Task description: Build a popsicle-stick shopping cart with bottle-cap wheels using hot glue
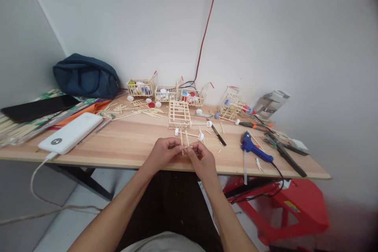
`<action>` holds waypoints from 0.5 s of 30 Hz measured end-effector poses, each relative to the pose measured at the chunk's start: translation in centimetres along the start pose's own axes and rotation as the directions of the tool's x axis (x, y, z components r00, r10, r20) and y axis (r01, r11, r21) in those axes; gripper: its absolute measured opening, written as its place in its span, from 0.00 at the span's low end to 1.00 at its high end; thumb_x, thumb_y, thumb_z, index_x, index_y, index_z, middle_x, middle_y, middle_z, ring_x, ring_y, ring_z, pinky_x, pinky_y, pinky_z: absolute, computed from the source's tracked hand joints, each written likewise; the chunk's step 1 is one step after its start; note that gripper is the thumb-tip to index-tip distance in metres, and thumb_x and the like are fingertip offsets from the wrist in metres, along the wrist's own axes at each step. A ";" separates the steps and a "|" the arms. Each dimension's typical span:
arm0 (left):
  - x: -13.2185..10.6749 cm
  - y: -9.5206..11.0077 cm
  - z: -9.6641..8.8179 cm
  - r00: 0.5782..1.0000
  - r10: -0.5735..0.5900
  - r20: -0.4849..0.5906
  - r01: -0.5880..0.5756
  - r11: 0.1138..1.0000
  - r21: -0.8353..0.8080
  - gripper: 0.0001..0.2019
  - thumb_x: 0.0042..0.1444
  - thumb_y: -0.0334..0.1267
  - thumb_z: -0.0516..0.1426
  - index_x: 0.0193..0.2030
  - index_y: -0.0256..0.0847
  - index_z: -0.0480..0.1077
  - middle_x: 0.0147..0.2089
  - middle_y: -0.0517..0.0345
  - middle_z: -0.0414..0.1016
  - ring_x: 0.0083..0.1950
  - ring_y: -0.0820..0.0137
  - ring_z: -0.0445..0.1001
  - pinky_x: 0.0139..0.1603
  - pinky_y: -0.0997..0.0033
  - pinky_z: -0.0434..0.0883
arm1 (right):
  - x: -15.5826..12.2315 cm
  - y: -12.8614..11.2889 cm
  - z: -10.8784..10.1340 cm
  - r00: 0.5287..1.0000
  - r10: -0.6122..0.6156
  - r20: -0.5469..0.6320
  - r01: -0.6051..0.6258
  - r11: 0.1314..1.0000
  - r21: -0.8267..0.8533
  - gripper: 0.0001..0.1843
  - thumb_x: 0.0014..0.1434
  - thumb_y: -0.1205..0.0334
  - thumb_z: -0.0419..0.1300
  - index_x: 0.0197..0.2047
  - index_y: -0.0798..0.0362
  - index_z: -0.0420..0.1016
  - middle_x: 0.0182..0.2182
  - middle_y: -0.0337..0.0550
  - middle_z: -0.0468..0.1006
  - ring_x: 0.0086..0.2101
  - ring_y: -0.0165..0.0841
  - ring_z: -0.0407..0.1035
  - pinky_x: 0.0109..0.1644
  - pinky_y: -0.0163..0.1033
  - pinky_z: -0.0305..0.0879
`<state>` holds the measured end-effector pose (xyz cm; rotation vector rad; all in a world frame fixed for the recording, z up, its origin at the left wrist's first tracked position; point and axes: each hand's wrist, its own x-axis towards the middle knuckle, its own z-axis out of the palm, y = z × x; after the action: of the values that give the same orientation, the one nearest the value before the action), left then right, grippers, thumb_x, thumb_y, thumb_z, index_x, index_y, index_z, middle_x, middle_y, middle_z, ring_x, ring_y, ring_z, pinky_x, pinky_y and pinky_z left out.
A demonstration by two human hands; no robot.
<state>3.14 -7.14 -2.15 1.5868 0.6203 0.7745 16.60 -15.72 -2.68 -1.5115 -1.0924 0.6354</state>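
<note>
My left hand (167,151) and my right hand (202,158) meet near the front edge of the table. Between their fingertips they pinch thin wooden sticks (184,138), two running lengthwise and a short one across. Just beyond lies a small cart frame (179,114) built of sticks. Near it is an axle stick with a white bottle cap (201,137) at its right end and another white cap (176,132) at its left. Whether the held sticks join the cart frame I cannot tell. A black-handled knife (219,136) rests to the right.
Stick carts (141,87) filled with bottle caps line the wall. Loose sticks (147,111) lie at centre left. On the right are a blue glue gun (254,147) and pliers (256,126); on the left, a white power bank (71,133), a phone (39,107) and a blue bag (86,76).
</note>
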 end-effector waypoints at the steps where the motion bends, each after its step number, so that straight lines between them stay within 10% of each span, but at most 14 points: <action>1: 0.0 0.0 0.0 1.000 0.000 -0.001 0.000 1.000 -0.001 0.13 0.51 0.44 0.61 0.27 0.34 0.73 0.27 0.57 0.75 0.30 0.72 0.72 0.34 0.75 0.68 | 0.0 0.0 0.0 1.000 -0.003 -0.002 0.003 1.000 -0.001 0.12 0.57 0.50 0.58 0.32 0.51 0.70 0.28 0.40 0.80 0.28 0.32 0.71 0.35 0.36 0.65; 15: 0.0 -0.1 -0.1 1.000 0.014 0.012 -0.014 1.000 -0.002 0.13 0.51 0.44 0.61 0.28 0.33 0.73 0.27 0.57 0.74 0.30 0.73 0.71 0.33 0.76 0.67 | -0.2 0.1 -0.1 1.000 -0.012 0.002 0.012 1.000 -0.010 0.12 0.57 0.51 0.58 0.32 0.51 0.71 0.28 0.39 0.79 0.30 0.32 0.71 0.36 0.36 0.65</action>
<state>3.08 -7.12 -2.21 1.5943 0.6003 0.7757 16.61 -15.92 -2.77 -1.5124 -1.1067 0.6234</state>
